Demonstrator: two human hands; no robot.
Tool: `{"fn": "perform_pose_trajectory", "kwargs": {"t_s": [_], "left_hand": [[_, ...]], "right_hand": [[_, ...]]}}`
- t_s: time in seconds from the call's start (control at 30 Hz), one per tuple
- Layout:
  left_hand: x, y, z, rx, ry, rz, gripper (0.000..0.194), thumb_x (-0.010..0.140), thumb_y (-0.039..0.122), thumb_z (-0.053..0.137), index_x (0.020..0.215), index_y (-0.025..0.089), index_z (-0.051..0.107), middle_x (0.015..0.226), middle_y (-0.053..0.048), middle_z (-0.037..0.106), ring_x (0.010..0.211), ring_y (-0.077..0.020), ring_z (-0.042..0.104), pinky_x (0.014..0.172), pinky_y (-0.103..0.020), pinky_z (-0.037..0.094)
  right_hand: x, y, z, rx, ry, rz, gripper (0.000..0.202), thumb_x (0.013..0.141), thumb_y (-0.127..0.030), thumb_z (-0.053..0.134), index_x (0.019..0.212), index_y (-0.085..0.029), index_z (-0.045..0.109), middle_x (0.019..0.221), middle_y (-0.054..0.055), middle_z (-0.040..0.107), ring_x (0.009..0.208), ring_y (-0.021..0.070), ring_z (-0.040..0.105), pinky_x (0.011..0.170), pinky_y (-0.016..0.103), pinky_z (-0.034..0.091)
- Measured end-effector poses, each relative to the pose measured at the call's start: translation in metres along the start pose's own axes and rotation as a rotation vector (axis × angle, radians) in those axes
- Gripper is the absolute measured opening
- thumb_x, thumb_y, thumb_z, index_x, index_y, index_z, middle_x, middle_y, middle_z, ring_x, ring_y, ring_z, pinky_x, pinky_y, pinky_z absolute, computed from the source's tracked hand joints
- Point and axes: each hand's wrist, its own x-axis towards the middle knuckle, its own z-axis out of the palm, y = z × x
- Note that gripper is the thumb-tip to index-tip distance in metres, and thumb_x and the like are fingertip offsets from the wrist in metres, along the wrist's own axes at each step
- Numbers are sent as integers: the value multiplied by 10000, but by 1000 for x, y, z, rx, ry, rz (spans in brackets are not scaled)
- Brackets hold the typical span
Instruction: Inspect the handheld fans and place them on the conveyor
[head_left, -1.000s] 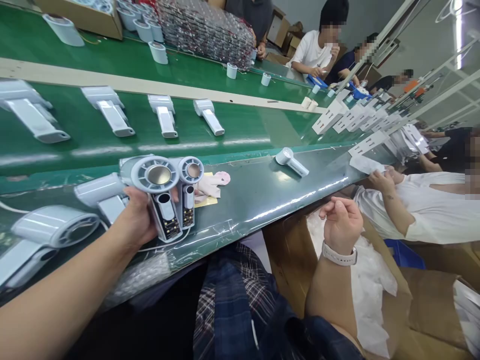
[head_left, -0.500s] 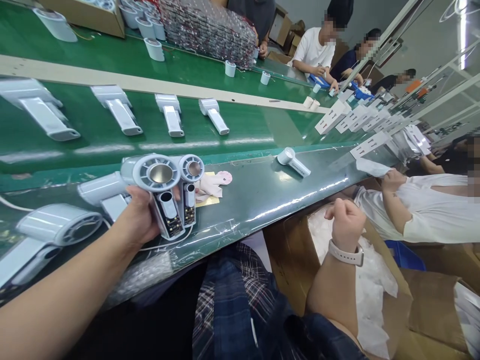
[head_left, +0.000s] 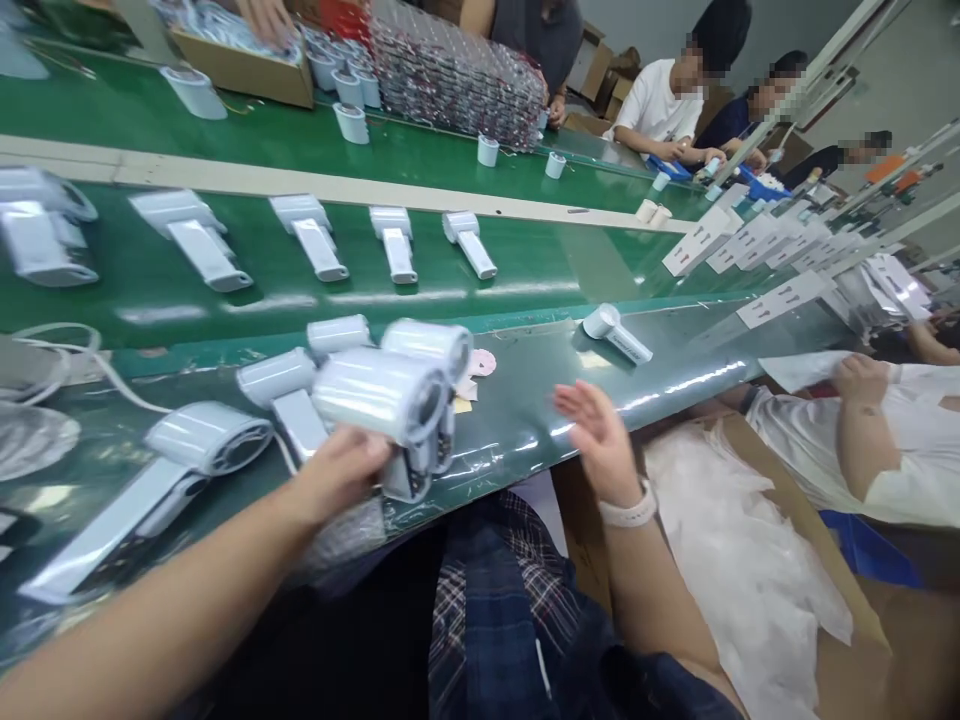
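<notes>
My left hand [head_left: 349, 470] is closed on a pale blue handheld fan [head_left: 379, 392], tilted above the near worktop; its open handle shows dark inner parts. Right behind it stands another fan [head_left: 429, 345]. My right hand [head_left: 596, 435], with a pale wristband, is raised at the worktop's front edge, fingers stretched and holding nothing. Beyond it lies a closed fan [head_left: 619, 335] with lettering on its handle. At the near left is a larger-looking fan [head_left: 206, 440] with its handle open. A pink and white item [head_left: 481, 363] lies partly hidden behind the fans.
Several fans lie in a row on the green belt [head_left: 540, 255]. Past the divider are small cups, wrapped stacks [head_left: 457, 75] and co-workers. A carton [head_left: 802, 480] of white bags stands at right, beside a person in white. A white cable [head_left: 124, 385] lies at left.
My right hand has moved left toward the worktop and opened from a closed shape. The fan in my left hand has turned, now showing its side. The camera view has shifted left.
</notes>
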Motion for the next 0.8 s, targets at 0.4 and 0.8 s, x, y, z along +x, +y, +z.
{"fn": "perform_pose_trajectory", "kwargs": {"t_s": [0.4, 0.8], "left_hand": [[26, 28, 12, -102, 111, 70, 577, 767, 663, 840, 1011, 162, 691, 954, -82, 713, 892, -226, 672, 910, -410, 570], [19, 35, 23, -210, -89, 69, 540, 759, 292, 862, 1141, 199, 492, 936, 9, 604, 751, -138, 647, 677, -308, 550]], "right_hand": [[24, -20, 81, 435, -397, 151, 470, 711, -445, 961, 1040, -239, 696, 920, 35, 738, 778, 198, 702, 701, 339, 626], [6, -12, 86, 413, -333, 188, 325, 860, -441, 854, 1061, -256, 678, 988, 13, 720, 816, 162, 694, 741, 316, 582]]}}
